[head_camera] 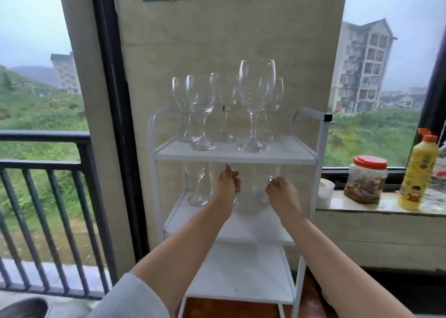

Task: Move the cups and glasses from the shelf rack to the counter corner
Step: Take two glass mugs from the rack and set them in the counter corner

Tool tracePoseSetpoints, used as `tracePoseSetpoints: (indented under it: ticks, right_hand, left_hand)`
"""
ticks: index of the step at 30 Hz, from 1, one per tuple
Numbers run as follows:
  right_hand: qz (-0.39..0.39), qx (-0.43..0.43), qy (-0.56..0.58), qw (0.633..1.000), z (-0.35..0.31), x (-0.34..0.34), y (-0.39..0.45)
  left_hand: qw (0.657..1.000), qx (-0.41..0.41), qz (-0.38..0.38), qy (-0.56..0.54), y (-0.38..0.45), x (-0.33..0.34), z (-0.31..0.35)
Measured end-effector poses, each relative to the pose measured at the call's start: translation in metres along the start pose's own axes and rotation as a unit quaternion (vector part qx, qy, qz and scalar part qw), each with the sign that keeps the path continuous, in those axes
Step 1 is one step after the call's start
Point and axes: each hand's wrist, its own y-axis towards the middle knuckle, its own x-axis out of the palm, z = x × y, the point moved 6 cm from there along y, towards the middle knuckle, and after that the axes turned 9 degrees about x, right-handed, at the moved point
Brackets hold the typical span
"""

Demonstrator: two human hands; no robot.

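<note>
Both forearms reach into the rack's [321,149] middle shelf; left hand [226,185] and right hand [282,194] fingers each pinch a clear glass. Lift straight, avoiding the shelf above.

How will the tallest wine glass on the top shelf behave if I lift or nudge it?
The tallest wine glass likely tips easily: big bowl, thin stem, small foot. It looks like clear, thin glass, so probably fragile and slippery. Neighbouring glasses stand close, so a nudge may knock them.

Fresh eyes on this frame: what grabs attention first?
The cluster of wine glasses on the top tier of the white shelf rack. Beneath it, the left hand and right hand each pinch clear glassware on the middle tier. A yellow bottle stands on the right-hand sill.
</note>
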Motion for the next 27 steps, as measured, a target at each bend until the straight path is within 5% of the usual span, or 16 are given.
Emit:
tracePoseSetpoints:
  ticks: [10,27]
  right_hand:
    - [-0.038,0.104,0.198,0.974,0.002,0.003,-0.008]
    - [-0.025,0.088,0.216,0.972,0.007,-0.006,-0.021]
  left_hand:
    - [0.997,0.041,-0.009,0.061,-0.015,-0.043,0.009]
    - [0.986,0.08,0.073,0.125,-0.056,-0.06,0.03]
